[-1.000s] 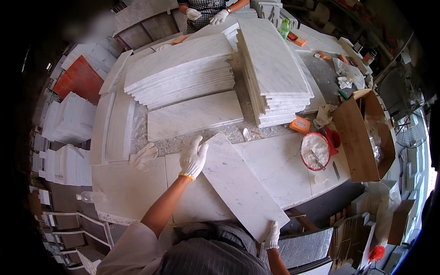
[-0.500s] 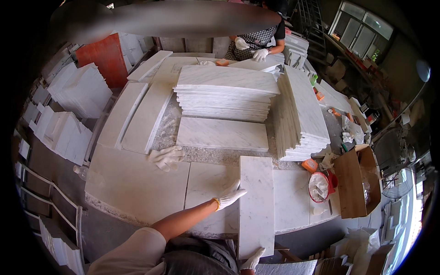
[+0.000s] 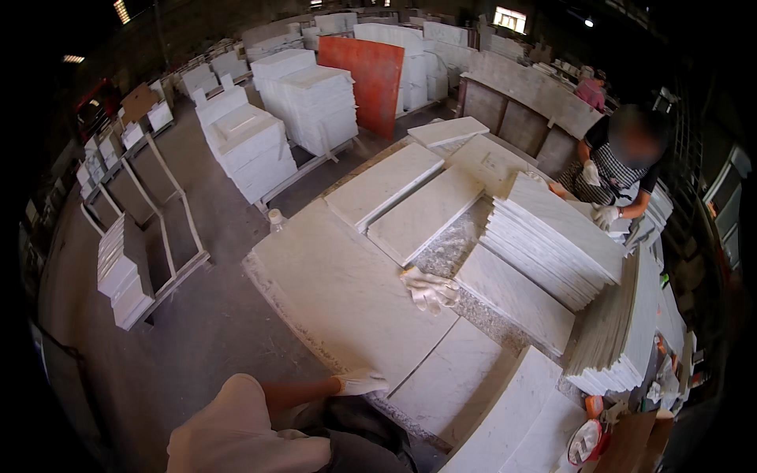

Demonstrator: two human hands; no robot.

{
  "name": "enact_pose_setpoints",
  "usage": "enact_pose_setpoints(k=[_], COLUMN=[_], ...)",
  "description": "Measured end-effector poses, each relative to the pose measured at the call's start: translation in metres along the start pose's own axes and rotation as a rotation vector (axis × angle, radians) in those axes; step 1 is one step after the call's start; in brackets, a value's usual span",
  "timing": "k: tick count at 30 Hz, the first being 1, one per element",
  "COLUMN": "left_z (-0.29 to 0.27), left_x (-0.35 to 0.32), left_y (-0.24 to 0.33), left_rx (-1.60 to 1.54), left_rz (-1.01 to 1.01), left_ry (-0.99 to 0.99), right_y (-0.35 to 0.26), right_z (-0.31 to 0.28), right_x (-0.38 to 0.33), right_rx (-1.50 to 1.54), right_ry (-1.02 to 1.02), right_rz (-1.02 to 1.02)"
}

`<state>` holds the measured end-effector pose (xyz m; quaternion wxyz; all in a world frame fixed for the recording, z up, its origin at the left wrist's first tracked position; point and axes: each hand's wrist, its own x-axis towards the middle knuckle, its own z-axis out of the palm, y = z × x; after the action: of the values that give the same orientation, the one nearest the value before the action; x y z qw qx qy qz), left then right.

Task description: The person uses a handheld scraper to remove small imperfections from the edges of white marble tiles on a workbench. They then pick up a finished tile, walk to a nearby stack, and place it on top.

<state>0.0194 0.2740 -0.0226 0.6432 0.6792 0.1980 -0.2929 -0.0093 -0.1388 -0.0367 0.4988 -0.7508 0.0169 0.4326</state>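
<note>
My left hand (image 3: 359, 384), in a white glove, lies against the near edge of a large white marble slab (image 3: 339, 292) on the work table. Whether it grips the edge I cannot tell. My left sleeve is pale. My right hand is out of view. To the right of my hand lies a long narrow marble tile (image 3: 512, 410), apart from it. A spare pair of white gloves (image 3: 430, 288) lies crumpled on the table further back.
A flat stack of marble tiles (image 3: 552, 236) and a stack leaning on edge (image 3: 623, 331) stand at the right. A co-worker in white gloves (image 3: 623, 165) works behind them. Pallets of white slabs (image 3: 248, 146), an orange board (image 3: 371, 71) and floor racks (image 3: 158, 236) fill the left.
The view has swung left toward the workshop floor. My left hand has come off the long tile to the table's near edge. My right hand has left the view.
</note>
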Motion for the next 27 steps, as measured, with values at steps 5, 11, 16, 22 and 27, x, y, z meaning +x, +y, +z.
enact_pose_setpoints(k=[5, 11, 16, 22, 27], left_z=[-0.017, 0.030, 0.066, 0.056, -0.053], left_x=[-0.073, -0.155, -0.234, -0.281, -0.304], left_y=[-0.059, -0.171, -0.358, -0.468, -0.454], left_rx=[-0.016, 0.172, 0.417, 0.127, -0.245], left_rz=[-0.148, -0.376, -0.596, -0.621, -0.269], left_ry=[0.403, 0.701, 0.655, 0.621, 1.095], right_y=[-0.156, -0.182, -0.238, -0.281, -0.325], right_z=[0.004, 0.078, 0.180, 0.351, 0.519], right_x=[0.054, 0.135, 0.126, 0.102, 0.088], right_rx=[-0.636, -0.899, -0.916, -1.003, -1.168], right_ry=[-0.309, -0.377, -0.736, -0.966, -1.159], right_rz=[-0.129, -0.930, -0.686, -0.512, -0.600])
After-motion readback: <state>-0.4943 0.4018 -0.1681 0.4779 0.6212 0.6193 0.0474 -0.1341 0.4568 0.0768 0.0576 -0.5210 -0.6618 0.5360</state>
